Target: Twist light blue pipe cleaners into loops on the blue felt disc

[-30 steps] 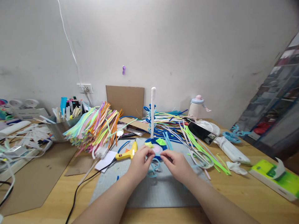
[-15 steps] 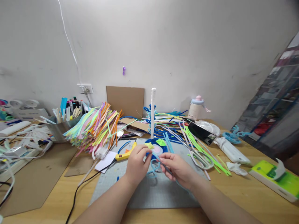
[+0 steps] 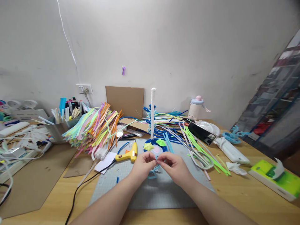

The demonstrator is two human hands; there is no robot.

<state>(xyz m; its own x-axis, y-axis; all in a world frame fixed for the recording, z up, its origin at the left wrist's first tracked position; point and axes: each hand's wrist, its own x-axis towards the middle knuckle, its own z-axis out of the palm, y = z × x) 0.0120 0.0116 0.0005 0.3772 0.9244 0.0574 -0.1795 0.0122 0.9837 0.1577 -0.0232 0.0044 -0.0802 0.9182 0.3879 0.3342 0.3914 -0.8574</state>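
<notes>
Both hands meet over the grey cutting mat [image 3: 164,197], fingertips pinched together. Between the fingers of my left hand [image 3: 142,165] and my right hand [image 3: 174,167] is a light blue pipe cleaner [image 3: 152,176], its bent loops hanging below. The fingers hide the part being pinched. Just behind them lies a dark blue round piece with a pink centre [image 3: 156,150], bearing a yellow star [image 3: 148,146] and a green star [image 3: 160,142]. A white fuzzy post [image 3: 153,115] rises upright behind it, blue curled loops [image 3: 148,117] along its side.
Left of my hands lies a yellow glue gun [image 3: 127,154] with a black cord. Scissors [image 3: 202,160], green pipe cleaners [image 3: 217,162] and a phone [image 3: 202,133] lie to the right. A large pipe cleaner bundle [image 3: 93,131] and a metal cup [image 3: 58,131] stand left.
My hands have come together, fingertips now meeting on the light blue pipe cleaner. My left hand has dropped slightly, uncovering the yellow star and the front of the glue gun.
</notes>
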